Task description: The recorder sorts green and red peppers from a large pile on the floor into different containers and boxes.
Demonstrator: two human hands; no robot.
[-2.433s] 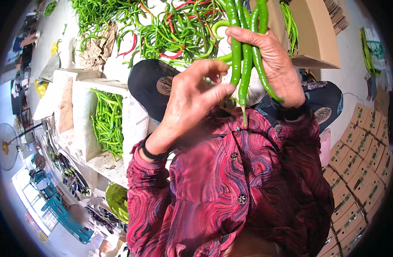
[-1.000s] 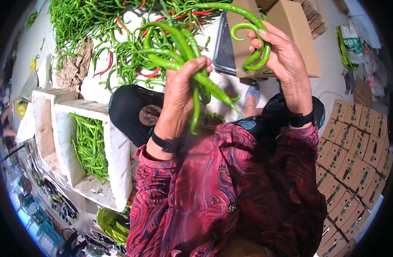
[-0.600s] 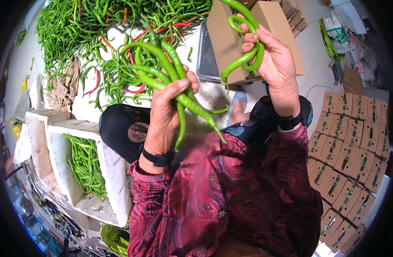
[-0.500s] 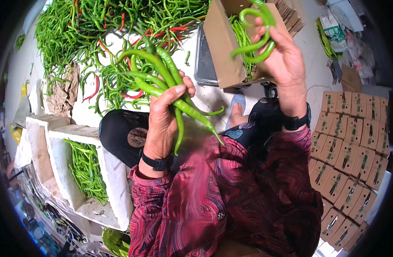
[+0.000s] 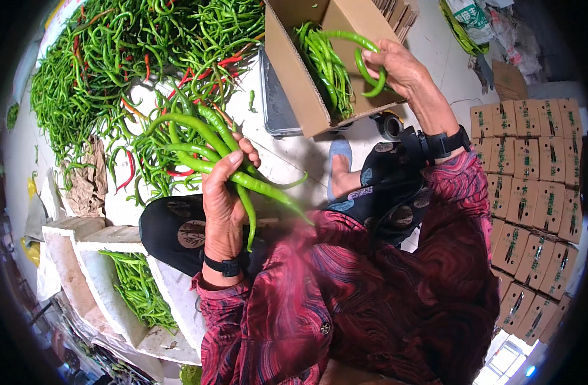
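Note:
My left hand (image 5: 223,186) is closed around a small bunch of long green chili peppers (image 5: 207,135), their tips hanging below the fist above my lap. Away to the right, my right hand (image 5: 400,67) pinches curled green peppers (image 5: 358,40) by one end, over the right side of an open cardboard box (image 5: 284,80). How many it holds is hard to make out. Inside the box lies a layer of long green peppers (image 5: 329,80). The box stands on a dark flat platform (image 5: 275,106).
A big heap of green peppers (image 5: 101,70) with some red ones covers the far left floor. A white foam box (image 5: 178,289) with green peppers (image 5: 137,289) stands at my left. Rows of cardboard boxes (image 5: 525,163) stand at right. A round black object (image 5: 390,126) is beside the open box.
The whole view has shifted. My right hand has moved forward relative to the box, and fewer curled peppers show in its fingers. My left hand keeps its bunch.

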